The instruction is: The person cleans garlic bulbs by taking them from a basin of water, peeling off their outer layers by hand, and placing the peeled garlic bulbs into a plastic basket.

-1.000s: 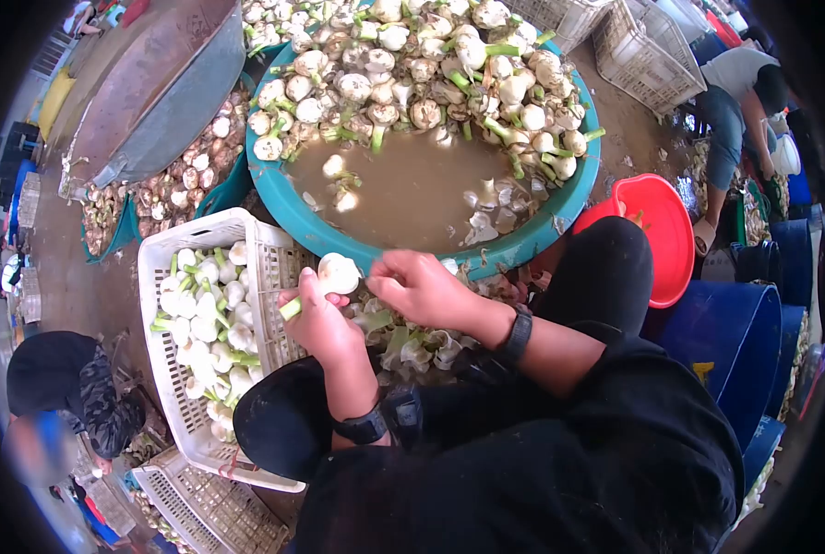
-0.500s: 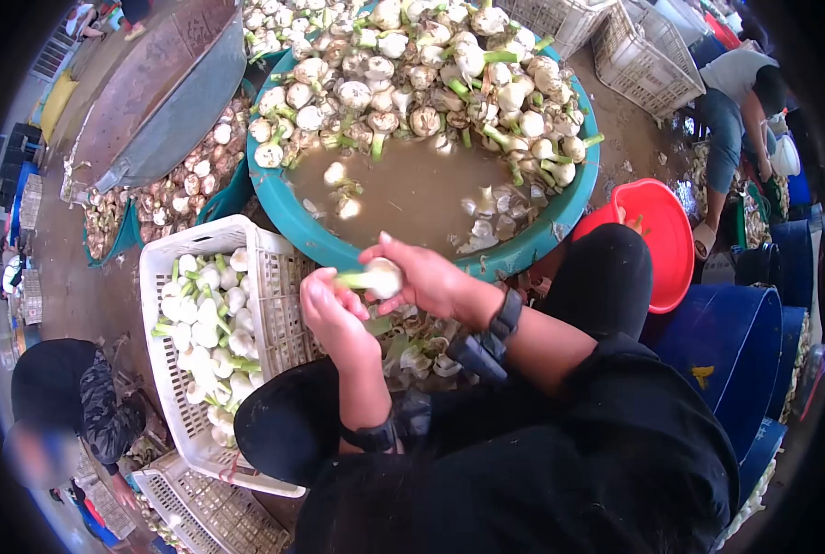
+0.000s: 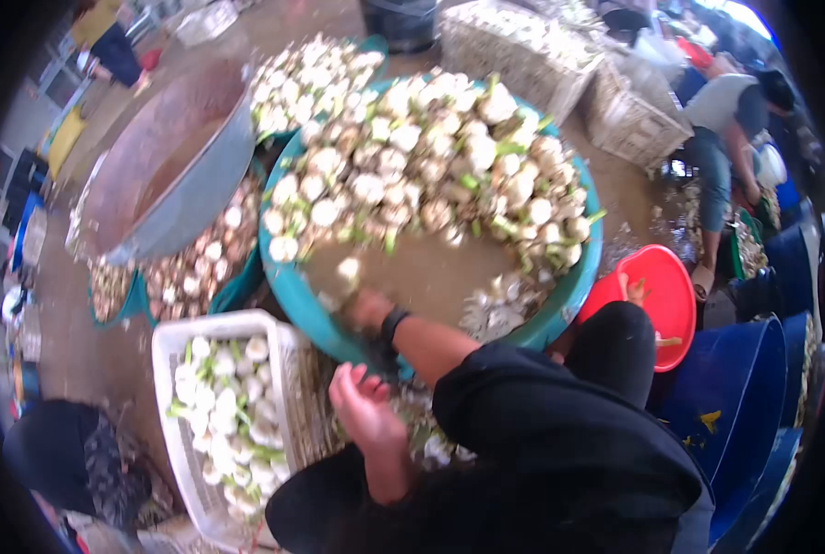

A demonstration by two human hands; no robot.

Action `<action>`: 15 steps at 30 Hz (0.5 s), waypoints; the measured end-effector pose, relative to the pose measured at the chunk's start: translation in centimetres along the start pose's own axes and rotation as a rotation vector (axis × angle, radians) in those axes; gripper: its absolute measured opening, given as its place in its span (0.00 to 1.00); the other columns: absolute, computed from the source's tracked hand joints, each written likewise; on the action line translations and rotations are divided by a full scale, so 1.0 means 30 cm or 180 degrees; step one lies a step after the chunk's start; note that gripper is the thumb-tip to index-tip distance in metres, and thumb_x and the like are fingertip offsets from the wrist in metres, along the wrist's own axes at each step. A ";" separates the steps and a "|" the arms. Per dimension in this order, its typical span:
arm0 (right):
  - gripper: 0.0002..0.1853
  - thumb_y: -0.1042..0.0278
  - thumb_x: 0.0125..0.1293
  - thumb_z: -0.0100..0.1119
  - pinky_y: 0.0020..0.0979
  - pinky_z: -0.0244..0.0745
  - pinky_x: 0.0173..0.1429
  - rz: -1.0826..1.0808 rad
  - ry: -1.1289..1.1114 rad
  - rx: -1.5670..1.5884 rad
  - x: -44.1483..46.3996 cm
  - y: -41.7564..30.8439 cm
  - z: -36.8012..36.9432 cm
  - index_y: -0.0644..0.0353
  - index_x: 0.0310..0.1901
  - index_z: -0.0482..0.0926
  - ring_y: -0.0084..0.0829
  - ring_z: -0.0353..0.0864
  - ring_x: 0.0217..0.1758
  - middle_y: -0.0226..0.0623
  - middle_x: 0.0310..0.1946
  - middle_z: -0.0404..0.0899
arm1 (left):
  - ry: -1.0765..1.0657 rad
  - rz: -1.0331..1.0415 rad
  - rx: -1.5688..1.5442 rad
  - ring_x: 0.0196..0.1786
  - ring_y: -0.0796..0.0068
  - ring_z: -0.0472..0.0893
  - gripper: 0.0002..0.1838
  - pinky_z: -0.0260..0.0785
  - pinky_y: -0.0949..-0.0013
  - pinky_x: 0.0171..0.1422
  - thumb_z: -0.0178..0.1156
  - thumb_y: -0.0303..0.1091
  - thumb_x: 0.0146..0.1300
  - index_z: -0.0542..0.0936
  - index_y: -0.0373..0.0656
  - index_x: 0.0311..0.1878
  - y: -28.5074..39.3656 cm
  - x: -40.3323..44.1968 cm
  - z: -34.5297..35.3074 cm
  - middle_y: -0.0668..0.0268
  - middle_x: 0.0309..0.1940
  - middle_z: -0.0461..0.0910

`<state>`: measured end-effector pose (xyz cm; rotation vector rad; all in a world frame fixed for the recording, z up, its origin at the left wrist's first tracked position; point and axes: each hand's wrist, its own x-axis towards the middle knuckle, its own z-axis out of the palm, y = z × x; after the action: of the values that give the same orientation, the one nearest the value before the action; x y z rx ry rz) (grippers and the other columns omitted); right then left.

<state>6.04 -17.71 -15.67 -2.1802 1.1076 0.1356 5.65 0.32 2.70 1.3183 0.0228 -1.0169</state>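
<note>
My right hand (image 3: 368, 312) reaches over the near left rim of a teal tub (image 3: 288, 300), at the muddy water. It is smeared by motion, so its fingers do not read clearly. Just beyond it a garlic bulb (image 3: 349, 269) sits in the water. A heap of garlic bulbs (image 3: 394, 166) with green stems fills the tub's far side, and loose peeled skins (image 3: 500, 309) lie at its right. Below the tub, my left hand (image 3: 368, 406) is raised with bent, parted fingers and nothing visible in it. Left of it stands a white crate (image 3: 288, 369) of cleaned bulbs (image 3: 233, 415).
A red basin (image 3: 675, 305) stands by my right knee, beside blue barrels (image 3: 717, 397). A metal wheelbarrow-like trough (image 3: 191, 203) leans over more bulbs at the left. Dirty crates (image 3: 634, 120) stand behind. One person (image 3: 726, 120) sits at the right, another (image 3: 57, 452) at lower left.
My hands have parted. The right moved forward to the tub's water, while the left dropped lower. The bulb they held between them no longer shows in either hand. The view has shifted.
</note>
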 end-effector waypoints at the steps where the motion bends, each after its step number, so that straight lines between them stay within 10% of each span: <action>1: 0.19 0.55 0.49 0.55 0.37 0.72 0.51 0.0015 0.0147 -0.0354 -0.024 -0.018 -0.003 0.59 0.38 0.81 0.43 0.78 0.42 0.43 0.40 0.79 | 0.0012 -0.0029 -0.0033 0.34 0.79 0.68 0.21 0.63 0.75 0.38 0.55 0.47 0.60 0.67 0.44 0.50 -0.005 0.014 -0.013 0.68 0.38 0.70; 4: 0.17 0.75 0.55 0.52 0.33 0.74 0.39 0.0847 0.1191 0.4002 -0.225 -0.094 -0.069 0.66 0.49 0.72 0.33 0.79 0.34 0.44 0.32 0.79 | 0.0185 -0.0233 -0.0098 0.42 0.72 0.68 0.32 0.63 0.70 0.46 0.55 0.56 0.57 0.61 0.46 0.57 -0.047 0.036 -0.019 0.61 0.46 0.66; 6: 0.31 0.79 0.59 0.49 0.28 0.73 0.44 0.0209 0.1397 0.5083 -0.392 -0.156 -0.081 0.58 0.65 0.55 0.28 0.74 0.46 0.44 0.53 0.70 | -0.0105 -0.0515 0.0086 0.44 0.70 0.69 0.36 0.66 0.67 0.47 0.52 0.63 0.55 0.60 0.49 0.60 -0.050 0.021 0.007 0.59 0.48 0.65; 7: 0.32 0.78 0.59 0.49 0.27 0.70 0.48 0.0698 0.1037 0.4570 -0.523 -0.205 -0.168 0.53 0.65 0.54 0.26 0.71 0.48 0.41 0.53 0.68 | -0.0685 -0.0583 -0.0206 0.42 0.70 0.70 0.36 0.69 0.67 0.45 0.50 0.64 0.56 0.60 0.49 0.59 -0.068 0.032 0.003 0.61 0.50 0.66; 11: 0.13 0.70 0.54 0.54 0.35 0.73 0.40 -0.1313 0.1822 0.1666 -0.702 -0.151 -0.196 0.61 0.42 0.77 0.41 0.76 0.36 0.45 0.31 0.76 | -0.0590 -0.0365 0.0227 0.35 0.73 0.73 0.31 0.70 0.72 0.35 0.44 0.61 0.62 0.64 0.46 0.57 -0.086 0.027 -0.002 0.63 0.48 0.70; 15: 0.09 0.66 0.52 0.54 0.38 0.73 0.34 -0.0799 0.1200 0.0815 -0.826 -0.171 -0.278 0.64 0.28 0.78 0.46 0.76 0.28 0.47 0.24 0.76 | -0.0490 0.0407 0.1619 0.45 0.69 0.74 0.23 0.68 0.69 0.48 0.50 0.45 0.65 0.71 0.33 0.50 -0.101 0.013 0.000 0.58 0.45 0.73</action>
<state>-7.49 -3.96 2.70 -2.1352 0.9716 -0.5198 4.01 0.38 0.14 1.6689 -0.4581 -1.0490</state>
